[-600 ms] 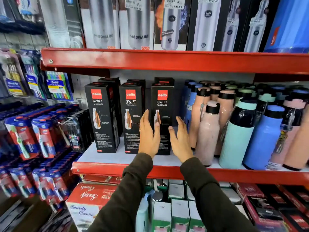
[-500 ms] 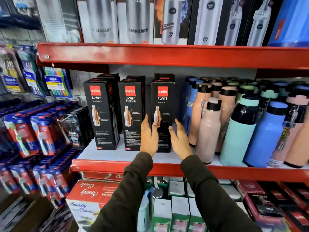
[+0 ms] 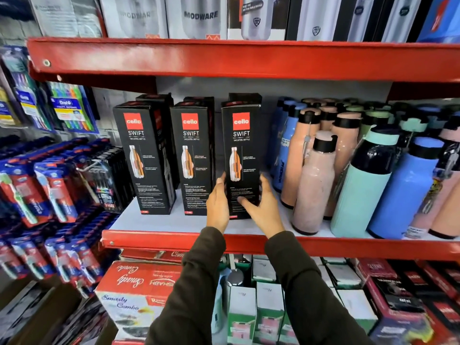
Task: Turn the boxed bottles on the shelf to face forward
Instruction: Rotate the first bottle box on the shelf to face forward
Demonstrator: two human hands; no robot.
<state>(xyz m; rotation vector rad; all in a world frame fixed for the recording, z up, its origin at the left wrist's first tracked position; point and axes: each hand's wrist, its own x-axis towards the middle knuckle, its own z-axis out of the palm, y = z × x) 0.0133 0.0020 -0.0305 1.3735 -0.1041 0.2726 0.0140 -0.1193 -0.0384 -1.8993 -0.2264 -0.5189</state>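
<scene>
Three tall black boxed bottles with red "cello SWIFT" labels stand in a front row on the white board of the middle shelf [image 3: 159, 221]. The left box [image 3: 143, 155] and the middle box [image 3: 195, 155] show their fronts. The right box [image 3: 242, 150] also shows its front, and both hands hold it low down. My left hand [image 3: 217, 202] presses flat on its left side. My right hand [image 3: 263, 207] wraps its right side, thumb across the front. More black boxes stand behind the row, mostly hidden.
Loose pink, mint and blue bottles [image 3: 361, 170] crowd the shelf just right of the held box. A red upper shelf edge [image 3: 224, 58] overhangs, with silver boxed bottles above. Toothbrush packs [image 3: 49, 185] hang at the left. Cartons fill the shelf below [image 3: 139, 290].
Both hands have closed in on the right box's sides and moved lower on it. The camera has tilted slightly, so the shelf sits lower in view.
</scene>
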